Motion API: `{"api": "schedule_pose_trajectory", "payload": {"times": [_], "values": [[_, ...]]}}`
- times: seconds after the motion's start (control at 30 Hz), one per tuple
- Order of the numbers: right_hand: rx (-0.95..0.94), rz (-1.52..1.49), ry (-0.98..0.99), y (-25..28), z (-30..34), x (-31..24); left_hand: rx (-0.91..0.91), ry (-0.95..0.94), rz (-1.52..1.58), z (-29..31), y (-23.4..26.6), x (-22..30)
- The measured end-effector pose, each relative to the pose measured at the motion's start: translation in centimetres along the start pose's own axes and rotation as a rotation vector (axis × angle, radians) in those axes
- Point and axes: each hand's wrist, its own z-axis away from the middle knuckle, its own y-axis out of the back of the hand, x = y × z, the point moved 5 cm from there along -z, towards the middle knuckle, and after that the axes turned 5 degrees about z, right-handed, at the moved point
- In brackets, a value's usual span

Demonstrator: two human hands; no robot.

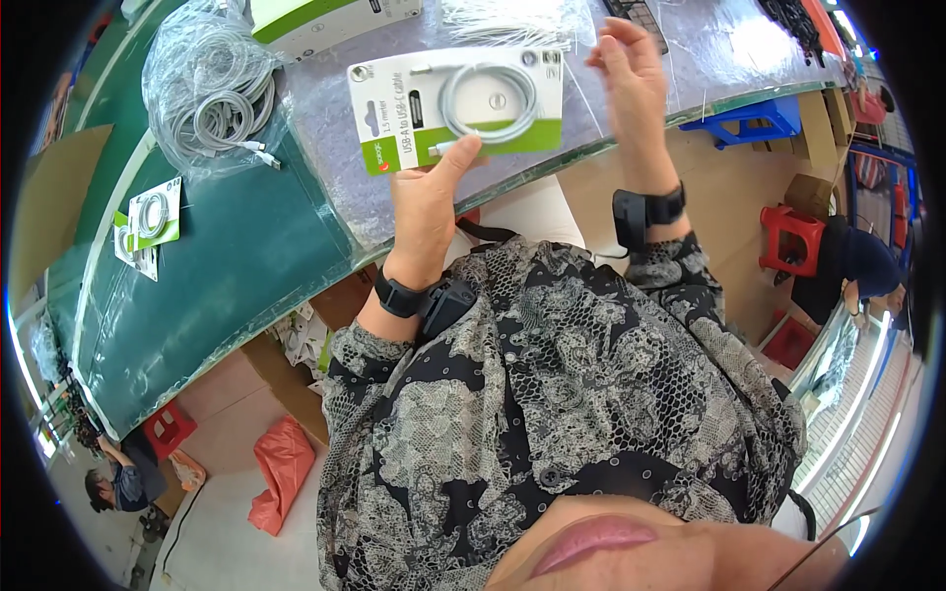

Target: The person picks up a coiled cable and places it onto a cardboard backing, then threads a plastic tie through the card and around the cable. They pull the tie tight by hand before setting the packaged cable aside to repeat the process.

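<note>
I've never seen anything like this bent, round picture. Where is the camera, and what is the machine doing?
There's no machine arm here, just a person's two bare hands. The only view comes from a wide fisheye camera on the person's head, looking down, so straight edges bend. Black bands are strapped around the wrists.

The left hand holds a white-and-green card bearing a coiled pale cable. The right hand is raised beside it, apart from the card; I can't tell whether it pinches anything small.

On the green table lie a clear bag of cables, more carded cables, a white-and-green box and thin white strips.
</note>
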Motion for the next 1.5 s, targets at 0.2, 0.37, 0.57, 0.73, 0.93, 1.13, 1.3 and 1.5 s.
{"api": "schedule_pose_trajectory", "payload": {"times": [0.2, 0.37, 0.57, 0.73, 0.93, 1.13, 1.3, 1.5], "values": [[-0.862, 0.877, 1.243, -10.1, 5.5, -10.7, -0.041, 0.137, -0.107, 0.8, 0.0, -1.1], [-1.178, 1.052, 1.29, -11.1, 4.6, -8.9, -0.078, 0.253, -0.185, 1.1, 0.7, -2.5], [-1.181, 0.909, 1.16, -10.9, 2.5, -8.6, -0.104, 0.32, -0.007, 0.5, 0.3, -2.5], [-0.339, 0.373, 0.131, -3.4, -4.0, -9.4, -0.084, 0.124, 0.244, -1.1, 0.7, 0.2], [-0.496, 0.407, 0.355, -7.9, 6.7, -2.6, -0.071, 0.129, 0.261, -0.6, -0.1, -0.2], [-0.386, 0.456, 0.491, -8.8, 6.7, -3.6, -0.033, -0.033, 0.14, -0.7, 0.7, 0.1], [-0.715, 0.469, -0.066, -9.6, 8.6, -1.8, -0.073, -0.043, 0.133, -2.1, 1.0, 1.4], [-0.692, 0.444, 0.571, -8.4, 4.8, 0.7, 0.04, 0.14, 0.142, -1.0, 0.1, 0.8]]}}
